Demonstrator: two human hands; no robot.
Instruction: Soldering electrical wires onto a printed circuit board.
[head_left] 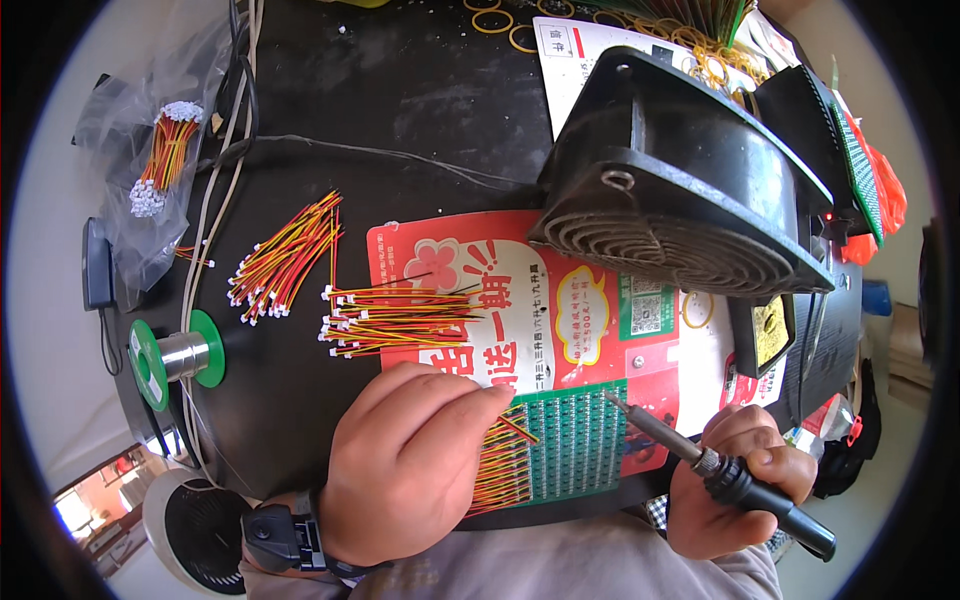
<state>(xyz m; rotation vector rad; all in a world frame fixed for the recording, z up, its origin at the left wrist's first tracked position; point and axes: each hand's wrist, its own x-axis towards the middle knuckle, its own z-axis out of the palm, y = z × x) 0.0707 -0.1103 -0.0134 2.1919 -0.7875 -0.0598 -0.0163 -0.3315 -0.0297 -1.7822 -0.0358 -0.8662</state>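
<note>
My left hand [410,455] is closed in a pinch at the left part of a green circuit board [580,440]. A red-and-yellow wire lead [520,428] slants out from beneath its fingertips onto the board; the gripped end is hidden. Along the board's left side lie several similar leads [500,475] in rows, partly under my hand. My right hand [697,515] is wrapped round the black handle of a soldering iron [745,487]. The iron's tip points up and left, over the board's upper right corner; whether it touches cannot be made out.
Loose leads with white connectors [400,318] lie on a red printed sheet [460,230], beside another pile [287,260]. A solder spool [180,358] stands left. A black fan [680,170] and a yellow sponge in a holder [771,332] are at right. A plastic bag [150,240] holds bundled leads.
</note>
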